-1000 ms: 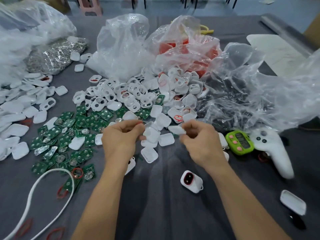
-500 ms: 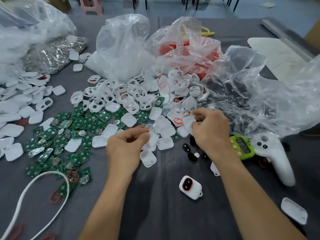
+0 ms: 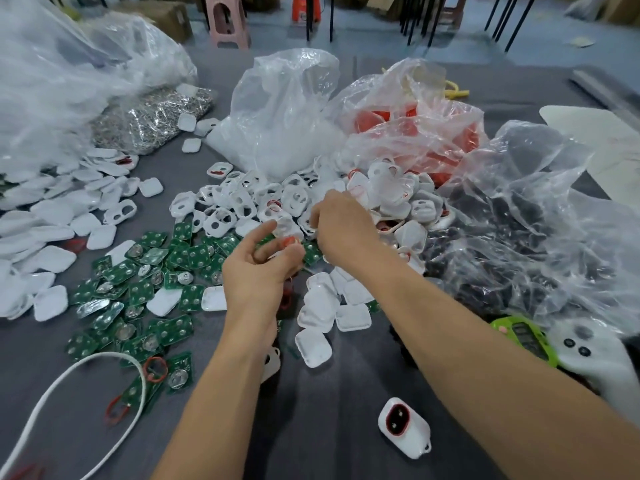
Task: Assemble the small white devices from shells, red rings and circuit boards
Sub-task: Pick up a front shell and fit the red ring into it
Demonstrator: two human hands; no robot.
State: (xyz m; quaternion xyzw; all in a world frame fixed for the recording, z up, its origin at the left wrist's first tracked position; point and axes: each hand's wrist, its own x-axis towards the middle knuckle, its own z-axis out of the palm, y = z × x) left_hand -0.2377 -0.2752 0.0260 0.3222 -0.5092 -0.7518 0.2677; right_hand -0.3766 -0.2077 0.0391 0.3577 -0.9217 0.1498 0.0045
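My left hand (image 3: 259, 271) pinches a red ring (image 3: 290, 241) and my right hand (image 3: 343, 226) pinches a shell (image 3: 285, 226); the thin ring could slip into the clutter.

Light: even, diffuse, cool, from overhead; moderately bright. Shadows soft and short, a faint dark patch under the forearms and under the finished device (image 3: 404, 427) on the grey table cloth (image 3: 329, 410).

Glare: white highlights on the crinkled plastic bags (image 3: 284, 109), sparkle on the heap of metal pins (image 3: 152, 119). White shells (image 3: 52, 216) at left nearly blown out, edges lost.

Blur: left hand (image 3: 258, 275) and right hand (image 3: 343, 226) smeared at the fingertips. The red ring (image 3: 290, 241) pinched by the left is a smudge; right grip unreadable.

Wide-angle bend: pink stool (image 3: 228, 36) leans at the top edge. Far background soft.
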